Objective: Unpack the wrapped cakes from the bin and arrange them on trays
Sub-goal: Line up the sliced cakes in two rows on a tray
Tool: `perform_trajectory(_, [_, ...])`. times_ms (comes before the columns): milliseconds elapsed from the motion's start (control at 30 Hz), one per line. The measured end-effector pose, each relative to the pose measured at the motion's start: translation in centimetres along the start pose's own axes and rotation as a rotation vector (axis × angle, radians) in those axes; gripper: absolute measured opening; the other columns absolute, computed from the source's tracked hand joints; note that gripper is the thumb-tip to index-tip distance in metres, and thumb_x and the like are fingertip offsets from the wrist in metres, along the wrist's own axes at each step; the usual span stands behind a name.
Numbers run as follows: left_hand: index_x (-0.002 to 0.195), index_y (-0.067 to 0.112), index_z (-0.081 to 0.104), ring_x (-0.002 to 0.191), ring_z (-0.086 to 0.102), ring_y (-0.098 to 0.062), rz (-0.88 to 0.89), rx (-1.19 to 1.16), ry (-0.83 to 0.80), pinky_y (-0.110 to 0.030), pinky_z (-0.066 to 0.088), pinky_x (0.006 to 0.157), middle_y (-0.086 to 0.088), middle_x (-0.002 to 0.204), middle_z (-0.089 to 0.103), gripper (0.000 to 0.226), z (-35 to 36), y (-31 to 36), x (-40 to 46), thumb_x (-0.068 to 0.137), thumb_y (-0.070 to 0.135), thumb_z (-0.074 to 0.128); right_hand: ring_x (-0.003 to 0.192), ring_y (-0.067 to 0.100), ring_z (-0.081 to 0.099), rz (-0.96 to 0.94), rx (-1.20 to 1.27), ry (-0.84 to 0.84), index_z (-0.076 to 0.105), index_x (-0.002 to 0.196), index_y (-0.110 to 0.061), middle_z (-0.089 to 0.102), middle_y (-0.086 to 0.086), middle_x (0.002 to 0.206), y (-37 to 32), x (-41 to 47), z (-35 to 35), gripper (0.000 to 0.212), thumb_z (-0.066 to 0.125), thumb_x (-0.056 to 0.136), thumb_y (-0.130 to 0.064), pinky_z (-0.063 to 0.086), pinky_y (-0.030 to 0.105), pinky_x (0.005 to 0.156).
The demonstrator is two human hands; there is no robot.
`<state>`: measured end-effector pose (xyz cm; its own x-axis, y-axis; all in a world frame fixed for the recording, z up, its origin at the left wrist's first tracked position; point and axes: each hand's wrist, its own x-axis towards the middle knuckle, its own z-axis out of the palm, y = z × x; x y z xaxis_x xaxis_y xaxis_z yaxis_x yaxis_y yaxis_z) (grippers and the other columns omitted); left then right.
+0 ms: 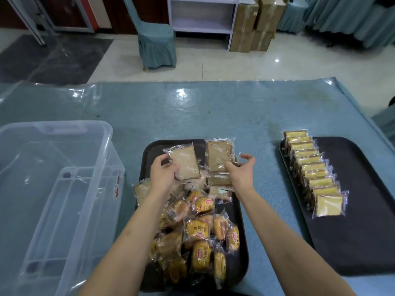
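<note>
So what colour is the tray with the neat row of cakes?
Black tray, seen from the head camera.

Both forearms are bare from elbow to wrist above the black plastic tray (149, 159), no sleeve reaching them, and the left hand (163, 175) and right hand (240, 173) wear nothing at all.

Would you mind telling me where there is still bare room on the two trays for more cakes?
The right tray is bare right of the yellow row. The middle tray is crowded: buns heaped near, brown slices far, both hands there. Only its far-left corner and near edges show bare.
</note>
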<state>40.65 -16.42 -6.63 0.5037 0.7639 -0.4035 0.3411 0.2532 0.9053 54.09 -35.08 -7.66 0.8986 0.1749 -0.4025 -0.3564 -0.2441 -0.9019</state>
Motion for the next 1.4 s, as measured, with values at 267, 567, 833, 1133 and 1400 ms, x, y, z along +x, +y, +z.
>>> perform_trajectory(267, [0.143,0.023,0.053,0.103,0.072,-0.018,-0.079,-0.078,-0.206,-0.039,0.063,0.086,-0.002,0.122,0.069,0.046,1.4,-0.5,-5.0,0.099,0.012,0.066,0.090,0.029,0.071,0.035,0.035,-0.017,0.036,0.130,-0.034,0.067,0.017,0.114,2.8,-3.6,-1.2,0.062,0.078,0.088,-0.017,0.063,0.048,0.084])
perform_trajectory(567, [0.146,0.025,0.051,0.104,0.072,-0.020,-0.118,-0.056,-0.328,-0.043,0.062,0.091,-0.001,0.118,0.069,0.049,5.3,-1.4,-8.6,0.099,0.016,0.066,0.103,0.030,0.074,0.097,0.233,-0.055,0.041,0.134,-0.031,0.068,0.015,0.122,3.7,-7.6,-6.2,0.067,0.085,0.085,-0.017,0.061,0.041,0.077])
perform_trajectory(833, [0.140,0.024,0.050,0.097,0.077,-0.026,-0.204,-0.138,-0.468,-0.051,0.064,0.082,-0.011,0.119,0.072,0.043,10.6,-2.1,-14.1,0.101,0.017,0.065,0.112,0.031,0.072,0.092,0.409,-0.040,0.046,0.134,-0.036,0.062,0.014,0.134,5.9,-9.3,-13.5,0.075,0.094,0.076,-0.034,0.059,0.058,0.096])
perform_trajectory(1133, [0.138,0.025,0.051,0.096,0.077,-0.029,-0.159,-0.077,-0.532,-0.062,0.059,0.090,-0.004,0.104,0.079,0.036,20.2,-4.9,-24.9,0.104,0.020,0.063,0.110,0.025,0.072,0.054,0.423,0.010,0.048,0.134,-0.031,0.060,0.013,0.133,8.6,-12.3,-26.9,0.063,0.088,0.085,-0.033,0.060,0.047,0.096])
perform_trajectory(1400, [0.125,0.032,0.055,0.079,0.077,-0.020,-0.108,-0.032,-0.546,-0.041,0.064,0.065,-0.008,0.107,0.076,0.024,29.3,-9.1,-33.7,0.105,0.021,0.062,0.113,0.029,0.073,0.053,0.432,0.027,0.050,0.129,-0.037,0.062,0.014,0.135,12.0,-13.9,-39.4,0.079,0.096,0.067,-0.053,0.057,0.055,0.101])
